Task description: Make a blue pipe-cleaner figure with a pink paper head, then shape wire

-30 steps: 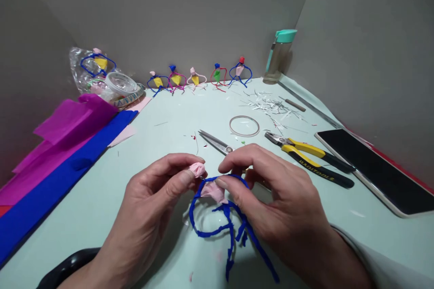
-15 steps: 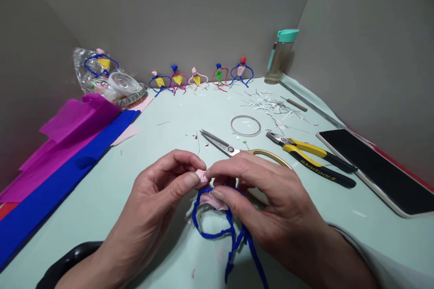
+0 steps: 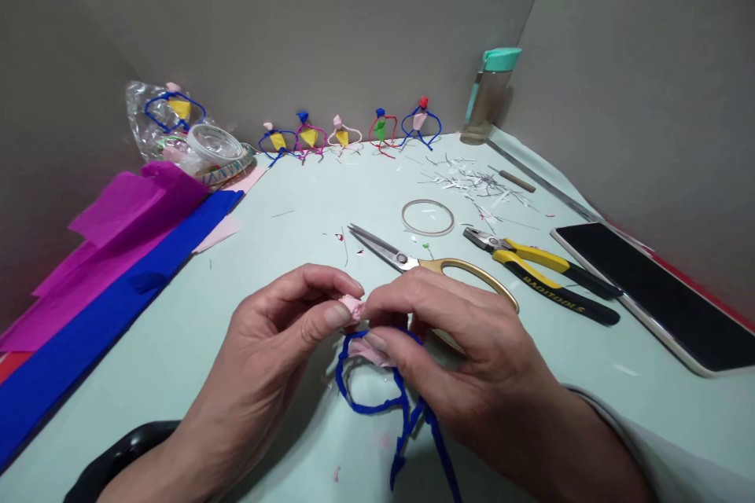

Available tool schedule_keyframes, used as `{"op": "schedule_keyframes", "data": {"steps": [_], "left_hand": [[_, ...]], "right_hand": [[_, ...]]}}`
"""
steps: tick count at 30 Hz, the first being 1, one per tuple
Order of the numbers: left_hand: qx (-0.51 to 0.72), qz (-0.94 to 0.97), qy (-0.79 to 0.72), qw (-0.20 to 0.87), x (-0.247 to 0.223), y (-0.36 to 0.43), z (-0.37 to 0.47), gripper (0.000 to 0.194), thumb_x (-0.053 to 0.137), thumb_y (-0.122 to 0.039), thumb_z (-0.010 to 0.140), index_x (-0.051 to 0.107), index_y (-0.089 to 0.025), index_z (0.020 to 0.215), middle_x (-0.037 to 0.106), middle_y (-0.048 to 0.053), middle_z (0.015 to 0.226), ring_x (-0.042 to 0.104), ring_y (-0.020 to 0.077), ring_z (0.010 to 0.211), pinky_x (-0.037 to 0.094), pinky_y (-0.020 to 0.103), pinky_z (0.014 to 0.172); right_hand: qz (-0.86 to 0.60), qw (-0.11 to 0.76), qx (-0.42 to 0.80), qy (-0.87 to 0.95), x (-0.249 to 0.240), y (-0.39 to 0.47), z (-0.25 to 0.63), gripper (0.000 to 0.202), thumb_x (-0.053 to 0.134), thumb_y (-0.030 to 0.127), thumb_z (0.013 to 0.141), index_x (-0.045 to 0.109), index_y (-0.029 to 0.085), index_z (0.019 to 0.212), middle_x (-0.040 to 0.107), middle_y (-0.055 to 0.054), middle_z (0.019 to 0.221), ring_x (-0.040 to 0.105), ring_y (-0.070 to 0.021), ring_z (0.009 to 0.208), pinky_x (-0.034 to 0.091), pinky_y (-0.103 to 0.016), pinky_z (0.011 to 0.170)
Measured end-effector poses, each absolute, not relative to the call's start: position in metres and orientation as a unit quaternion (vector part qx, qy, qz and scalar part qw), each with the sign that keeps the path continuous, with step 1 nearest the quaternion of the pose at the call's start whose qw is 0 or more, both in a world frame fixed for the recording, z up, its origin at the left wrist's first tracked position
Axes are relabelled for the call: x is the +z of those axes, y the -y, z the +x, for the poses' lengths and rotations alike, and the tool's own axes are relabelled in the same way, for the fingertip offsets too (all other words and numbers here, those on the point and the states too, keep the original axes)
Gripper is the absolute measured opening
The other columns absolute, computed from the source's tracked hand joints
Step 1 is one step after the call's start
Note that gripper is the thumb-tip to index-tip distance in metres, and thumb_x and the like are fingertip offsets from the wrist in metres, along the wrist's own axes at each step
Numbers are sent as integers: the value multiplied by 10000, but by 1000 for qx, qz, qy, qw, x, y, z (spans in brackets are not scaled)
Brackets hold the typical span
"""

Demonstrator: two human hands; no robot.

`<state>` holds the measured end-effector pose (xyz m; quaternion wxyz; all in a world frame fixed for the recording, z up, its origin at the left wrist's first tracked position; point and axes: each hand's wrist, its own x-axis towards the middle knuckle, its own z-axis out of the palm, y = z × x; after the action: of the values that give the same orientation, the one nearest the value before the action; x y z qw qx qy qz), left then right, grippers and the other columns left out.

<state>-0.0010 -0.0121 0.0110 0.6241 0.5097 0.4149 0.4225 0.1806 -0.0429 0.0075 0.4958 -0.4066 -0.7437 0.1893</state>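
Note:
A figure of blue paper-wrapped wire [image 3: 370, 410] hangs between my two hands, its long ends pointing down to the right. At its top is a crumpled pink paper ball [image 3: 352, 310], pinched between the thumb and fingers of my left hand [image 3: 277, 346]. My right hand [image 3: 460, 346] has its fingertips at the ball's right side, and its thumb presses the pink paper body [image 3: 369, 351] inside the blue loop. Part of the wire is hidden behind the right fingers.
Gold-handled scissors [image 3: 401, 259] lie just beyond my right hand, with pliers [image 3: 546, 275] and a phone [image 3: 661, 295] to the right. Finished figures [image 3: 342, 135] lean along the back wall near a bottle [image 3: 491, 98]. Blue crepe paper [image 3: 118, 314] lies left.
The fingers of my right hand have shifted slightly at the pink ball. The blue figure stays held in nearly the same place.

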Motion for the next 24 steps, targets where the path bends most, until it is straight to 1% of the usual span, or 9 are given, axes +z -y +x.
{"op": "schedule_keyframes", "data": {"steps": [2,5,7,9,13,15,17,20,24], "left_hand": [[425,505,-413,627,12,12,-1,94,823,-334,821,770,-267,861,705,-50,844,621,110,807,515,144,738],[429,499,-409,633,13,11,1,102,824,-325,816,762,-247,835,688,-43,812,606,109,780,511,153,716],[431,493,-403,639,14,11,2,110,823,-325,816,759,-236,826,685,-37,794,602,110,764,504,159,704],[428,487,-397,650,13,10,2,105,807,-324,830,753,-234,838,688,-30,781,607,117,763,497,172,699],[410,469,-404,670,11,9,1,90,772,-317,861,735,-234,856,692,-14,789,603,129,770,485,201,701],[411,466,-410,668,11,9,1,80,774,-302,859,736,-232,854,690,-17,806,602,124,777,480,201,715],[414,468,-413,662,11,9,1,71,780,-289,855,744,-229,848,693,-24,810,614,119,783,483,198,729],[422,476,-410,654,12,9,2,58,788,-277,852,756,-230,838,709,-33,813,624,107,768,499,188,747],[436,470,-412,648,13,8,3,61,819,-258,820,772,-219,820,723,-31,821,627,100,760,516,160,714]], "right_hand": [[-410,492,194,743,7,43,181,210,702,46,859,691,220,975,759,42,900,682,-122,818,551,-229,806],[-414,489,192,743,6,44,180,183,718,52,851,690,207,944,749,39,875,669,-119,797,542,-226,790],[-415,495,194,738,7,43,180,168,737,57,837,694,193,926,739,45,847,651,-102,752,537,-209,776],[-425,501,216,723,9,43,179,167,738,54,822,704,192,911,726,62,808,622,-76,673,534,-185,725],[-464,502,311,660,18,40,179,199,706,27,770,710,221,809,687,78,715,592,-56,592,473,-124,528],[-470,505,383,615,22,39,179,205,675,14,752,691,218,752,652,68,663,577,-56,554,434,-101,454],[-457,511,458,565,25,39,179,196,637,15,755,666,207,731,604,63,625,523,-46,483,395,-92,393],[-436,520,531,508,28,39,181,157,622,43,764,652,197,750,577,61,633,481,-29,431,389,-89,369],[-472,496,555,473,32,38,182,115,658,73,760,656,188,758,591,58,646,513,-38,468,443,-103,417]]}}
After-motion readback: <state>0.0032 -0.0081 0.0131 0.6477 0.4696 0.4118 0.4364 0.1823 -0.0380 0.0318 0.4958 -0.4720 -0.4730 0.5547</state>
